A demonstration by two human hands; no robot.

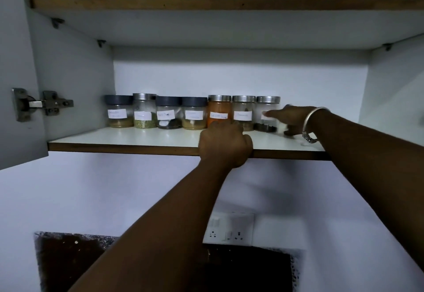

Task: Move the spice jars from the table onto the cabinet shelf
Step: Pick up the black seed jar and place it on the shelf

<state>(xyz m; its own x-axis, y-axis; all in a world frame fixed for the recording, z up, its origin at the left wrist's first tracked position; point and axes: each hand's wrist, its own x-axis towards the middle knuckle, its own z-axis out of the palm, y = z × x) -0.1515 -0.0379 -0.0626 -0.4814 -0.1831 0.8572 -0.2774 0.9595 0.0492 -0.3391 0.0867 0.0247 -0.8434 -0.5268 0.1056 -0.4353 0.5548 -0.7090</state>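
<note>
Several labelled spice jars stand in a row at the back of the white cabinet shelf (128, 136), from a dark-lidded jar (119, 111) at the left to a steel-lidded jar (267, 108) at the right. An orange-filled jar (219, 108) stands third from the right. My right hand (292, 119), blurred, reaches in from the right with its fingers stretched out against the front of the rightmost jar. My left hand (226, 146) rests on the shelf's front edge just before the orange jar, fingers curled, and I see nothing in it.
The cabinet door (13, 85) stands open at the left on its hinge (41, 104). Another shelf (206, 4) runs above. On the wall below sits a socket panel (229, 229), and under it a dark counter (241, 271).
</note>
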